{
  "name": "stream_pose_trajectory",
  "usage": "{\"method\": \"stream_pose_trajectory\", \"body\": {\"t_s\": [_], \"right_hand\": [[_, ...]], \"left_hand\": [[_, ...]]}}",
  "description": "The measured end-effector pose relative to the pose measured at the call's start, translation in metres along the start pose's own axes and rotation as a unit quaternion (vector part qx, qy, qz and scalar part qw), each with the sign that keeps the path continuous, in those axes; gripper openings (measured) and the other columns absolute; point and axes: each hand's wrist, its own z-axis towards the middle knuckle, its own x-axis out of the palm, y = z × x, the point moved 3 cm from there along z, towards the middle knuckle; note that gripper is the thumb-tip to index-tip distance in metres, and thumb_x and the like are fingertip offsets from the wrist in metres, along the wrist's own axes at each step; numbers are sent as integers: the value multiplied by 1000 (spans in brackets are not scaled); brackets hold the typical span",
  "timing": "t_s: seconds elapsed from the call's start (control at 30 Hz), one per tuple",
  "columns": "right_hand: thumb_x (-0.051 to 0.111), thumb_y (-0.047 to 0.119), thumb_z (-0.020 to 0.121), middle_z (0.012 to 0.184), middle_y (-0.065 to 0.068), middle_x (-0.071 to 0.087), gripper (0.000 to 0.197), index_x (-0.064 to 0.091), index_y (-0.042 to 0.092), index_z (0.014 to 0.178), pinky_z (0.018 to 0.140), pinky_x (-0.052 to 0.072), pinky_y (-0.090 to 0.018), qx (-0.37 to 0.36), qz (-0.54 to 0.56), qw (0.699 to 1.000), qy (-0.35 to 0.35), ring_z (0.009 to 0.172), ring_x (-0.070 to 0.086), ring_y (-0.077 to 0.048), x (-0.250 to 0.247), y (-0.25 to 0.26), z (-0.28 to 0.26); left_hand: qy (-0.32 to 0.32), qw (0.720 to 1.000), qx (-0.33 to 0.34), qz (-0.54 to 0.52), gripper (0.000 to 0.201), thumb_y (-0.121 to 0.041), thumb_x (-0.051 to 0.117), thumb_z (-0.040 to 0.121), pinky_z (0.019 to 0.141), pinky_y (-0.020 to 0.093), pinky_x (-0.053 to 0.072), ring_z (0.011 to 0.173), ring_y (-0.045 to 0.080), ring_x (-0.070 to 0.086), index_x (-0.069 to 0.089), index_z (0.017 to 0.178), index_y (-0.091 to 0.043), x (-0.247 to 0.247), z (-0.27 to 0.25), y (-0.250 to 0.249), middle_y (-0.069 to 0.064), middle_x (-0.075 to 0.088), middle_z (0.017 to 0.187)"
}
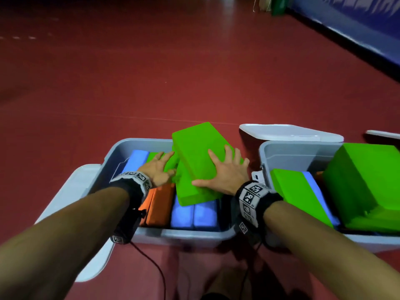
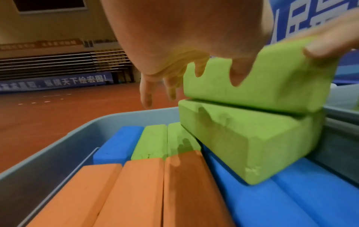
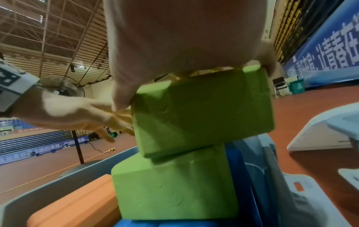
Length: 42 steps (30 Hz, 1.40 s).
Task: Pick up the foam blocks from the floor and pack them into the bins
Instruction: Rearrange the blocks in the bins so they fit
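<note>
Top green block (image 1: pixel 199 161): matte foam slab, tilted, long axis running away from the person.
Right hand (image 1: pixel 225 172): fingers spread flat on it.
Left hand (image 1: pixel 159 167): fingers splayed, touching its side.
Bin (image 1: pixel 121 148): smooth grey plastic.

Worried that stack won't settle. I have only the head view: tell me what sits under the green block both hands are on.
Observer: A second green block lies directly beneath the top green block, touching it.
Operator: Say what the lower one rests on.
Observer: It sits tilted, its near corner on the blue blocks, above the packed rows.
Operator: Count the orange blocks.
Observer: Three orange blocks, side by side.
</note>
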Motion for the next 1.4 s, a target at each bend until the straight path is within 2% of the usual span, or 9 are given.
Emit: {"method": "stream_pose_trajectory", "body": {"t_s": [0.1,0.23,0.4,0.6,0.77,0.9,1.03,1.17,1.4], "right_hand": [[40,98,55,161,-11,1,115,12,44,152,111,13,-62,-25,-8,999,32,146,2,-38,-8,0,-1],[57,74,78,160,-6,6,89,22,37,152,116,20,-49,-23,119,992,27,146,16,-28,-30,-35,-6],[58,60,87,160,-9,7,81,21,31,153,115,26,-51,76,87,993,-6,145,23,-31,-59,-118,-28],[62,52,86,158,-13,13,80,23,28,151,111,27,-56,224,26,974,-26,145,17,-32,-71,-237,-84],[63,73,73,161,-14,-1,103,12,34,153,111,18,-64,328,-25,944,0,148,1,-35,-65,-327,-132],[40,99,55,161,-15,-17,125,-8,37,153,114,2,-62,364,-39,929,51,148,-12,-37,-57,-379,-145],[35,93,68,162,-17,1,112,2,31,155,117,14,-56,381,47,923,-26,148,8,-37,-61,-409,-140],[49,84,73,157,-22,21,117,1,15,156,113,30,-51,405,146,902,-4,140,32,-40,-58,-435,-138],[72,86,33,142,-13,49,141,22,19,145,104,43,-49,387,315,866,29,123,53,-34,-51,-468,-129]], "left_hand": [[-45,998,16,-50,63,-49,45,99,118,35,21,147,28,26,20,155,-32,-12,6,-13,12,17,162],[-30,998,23,-43,87,-87,39,75,119,51,18,151,25,13,18,151,-49,-15,12,-49,9,8,164],[-20,995,66,74,73,-75,43,86,112,67,17,150,23,11,15,150,-53,-8,14,-123,2,7,164],[-34,987,125,99,69,-69,46,88,110,62,23,145,27,26,22,149,-49,18,12,-233,5,22,160],[-5,982,169,78,68,-68,50,86,110,62,23,143,27,27,25,147,-50,59,8,-317,3,24,158],[15,982,174,67,68,-66,51,87,110,62,19,147,26,20,24,147,-51,91,3,-360,3,19,161],[32,984,163,70,73,-68,50,88,113,58,20,147,26,21,20,151,-47,121,5,-384,5,18,162],[63,978,185,72,81,-75,44,86,113,54,27,144,29,30,14,154,-41,151,9,-414,7,24,160],[144,966,191,-99,99,-73,49,86,113,38,33,140,27,39,6,157,-20,190,19,-467,12,33,157]]}}
